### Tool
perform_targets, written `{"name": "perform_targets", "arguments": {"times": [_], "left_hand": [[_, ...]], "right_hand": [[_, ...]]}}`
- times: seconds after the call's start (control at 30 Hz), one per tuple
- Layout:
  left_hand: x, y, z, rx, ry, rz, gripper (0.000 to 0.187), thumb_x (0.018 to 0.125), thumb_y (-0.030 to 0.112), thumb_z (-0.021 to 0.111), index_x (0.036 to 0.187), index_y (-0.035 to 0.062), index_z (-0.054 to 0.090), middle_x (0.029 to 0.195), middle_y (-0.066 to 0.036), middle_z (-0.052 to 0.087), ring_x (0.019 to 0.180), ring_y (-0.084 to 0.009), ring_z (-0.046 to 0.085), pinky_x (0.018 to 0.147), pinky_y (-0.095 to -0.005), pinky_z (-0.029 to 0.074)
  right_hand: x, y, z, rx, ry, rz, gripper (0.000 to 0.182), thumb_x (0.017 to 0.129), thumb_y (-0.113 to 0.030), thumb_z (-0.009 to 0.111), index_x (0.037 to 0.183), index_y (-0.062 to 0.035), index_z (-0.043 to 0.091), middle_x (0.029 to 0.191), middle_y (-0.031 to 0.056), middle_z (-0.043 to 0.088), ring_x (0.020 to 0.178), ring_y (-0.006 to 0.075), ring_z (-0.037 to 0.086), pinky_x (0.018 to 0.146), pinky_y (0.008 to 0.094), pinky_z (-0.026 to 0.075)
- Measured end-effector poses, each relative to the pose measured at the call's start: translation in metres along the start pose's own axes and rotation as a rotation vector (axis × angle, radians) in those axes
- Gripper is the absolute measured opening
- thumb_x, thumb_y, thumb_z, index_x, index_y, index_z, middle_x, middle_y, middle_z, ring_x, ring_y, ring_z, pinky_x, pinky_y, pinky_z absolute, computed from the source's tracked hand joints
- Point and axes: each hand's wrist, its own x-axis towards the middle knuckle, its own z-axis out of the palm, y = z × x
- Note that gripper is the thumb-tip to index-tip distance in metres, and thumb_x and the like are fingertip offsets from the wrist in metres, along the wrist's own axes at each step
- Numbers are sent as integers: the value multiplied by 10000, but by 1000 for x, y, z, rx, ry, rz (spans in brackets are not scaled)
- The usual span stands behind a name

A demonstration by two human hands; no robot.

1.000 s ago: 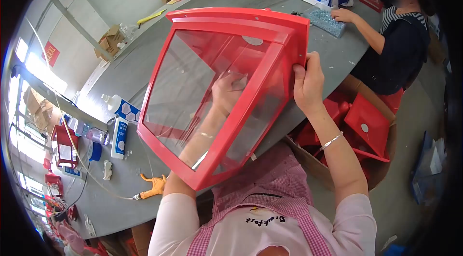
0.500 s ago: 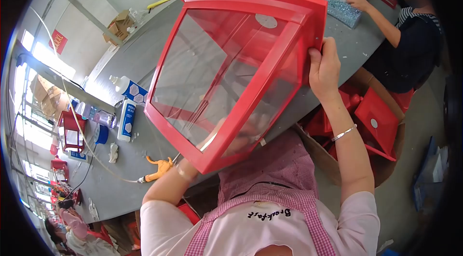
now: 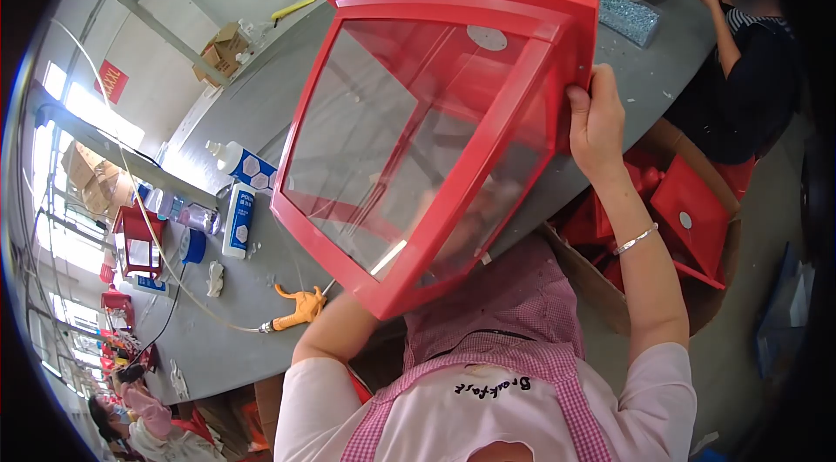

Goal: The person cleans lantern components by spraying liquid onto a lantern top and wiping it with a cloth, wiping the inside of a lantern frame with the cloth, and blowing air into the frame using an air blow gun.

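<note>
A large red lantern housing (image 3: 488,153) with clear panes is tilted in front of me, above the grey table. My right hand (image 3: 598,127) grips its red rim at the right, thumb on the near side. Through the clear panes my left hand (image 3: 448,222) shows only as a blur, inside or behind the housing; its fingers cannot be made out. A round white sticker (image 3: 487,38) is on the red inner wall. Beside my left forearm lies an orange air gun (image 3: 298,307) on a pale hose.
White-and-blue bottles (image 3: 238,220), a blue tape roll (image 3: 192,245) and a small red lantern (image 3: 139,242) stand left on the table (image 3: 261,266). A carton of red parts (image 3: 692,218) sits right. Beyond it, a co-worker (image 3: 758,70) is near a bag of bluish beads (image 3: 629,20).
The housing stays in my right hand, with the whole view shifted slightly rightward. My left hand has moved behind the panes. The co-worker's hand has gone from the bead bag to a red lantern.
</note>
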Motion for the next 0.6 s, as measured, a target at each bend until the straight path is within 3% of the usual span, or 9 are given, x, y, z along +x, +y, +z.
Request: {"name": "perform_targets", "arguments": {"times": [0.07,0.13,0.17,0.27,0.3,0.37,0.4,0.5,0.6], "left_hand": [[33,-2,-24,-41,59,-229,153,773,-8,646,900,51,708,960,-147,685,973,-318,671,825,-410,539],[50,-88,-44,568,-136,-396,191,828,93,679,1013,84,730,1027,-133,717,914,-265,694,742,-350,565],[53,-82,-37,568,-137,-387,191,828,93,679,1013,84,730,1027,-133,717,914,-265,694,742,-350,565],[52,-37,6,-182,219,-251,145,783,-5,652,896,64,711,967,-150,691,896,-306,682,747,-398,546],[50,-27,15,-174,204,-238,145,783,-5,652,896,64,711,967,-150,691,896,-306,682,747,-398,546],[50,-13,27,247,-87,157,259,774,-32,619,988,76,718,1009,-145,699,934,-298,680,780,-405,543],[52,-24,22,245,-89,165,259,774,-32,619,988,76,718,1009,-145,699,934,-298,680,780,-405,543],[67,-77,-3,71,-39,-266,363,733,-58,597,1049,72,719,1056,-144,689,994,-279,672,834,-383,535],[76,-61,16,126,-49,-159,349,735,-47,613,1050,56,719,1050,-151,684,929,-265,672,798,-354,533]], "right_hand": [[0,0,-3,-6,-17,-1,217,994,-219,564,1009,-13,498,910,160,522,810,390,541,698,429,457],[0,0,-4,-9,-21,-7,214,991,-215,566,1009,-13,498,909,160,520,809,390,540,696,430,456],[0,0,-4,-8,-20,-9,210,988,-210,568,1008,-13,499,907,159,518,809,389,539,694,431,456],[-1,3,-2,-4,-6,-11,203,982,-201,573,1008,-13,500,904,158,513,809,388,538,692,433,454],[-2,3,-1,-1,-4,-14,199,979,-196,574,1007,-13,500,903,157,510,809,387,536,691,434,453],[-1,4,-2,-12,18,-17,196,976,-190,576,1006,-13,500,902,156,507,809,387,535,690,435,452],[-2,2,-2,-8,10,-16,191,973,-184,578,1005,-13,501,900,157,504,808,387,535,689,436,451],[3,-2,-6,-10,-9,-33,184,965,-172,582,1003,-12,501,896,157,497,808,388,533,688,439,450],[1,-1,-3,-10,8,-31,179,952,-160,592,995,-14,497,894,160,498,816,394,534,689,444,448]]}}
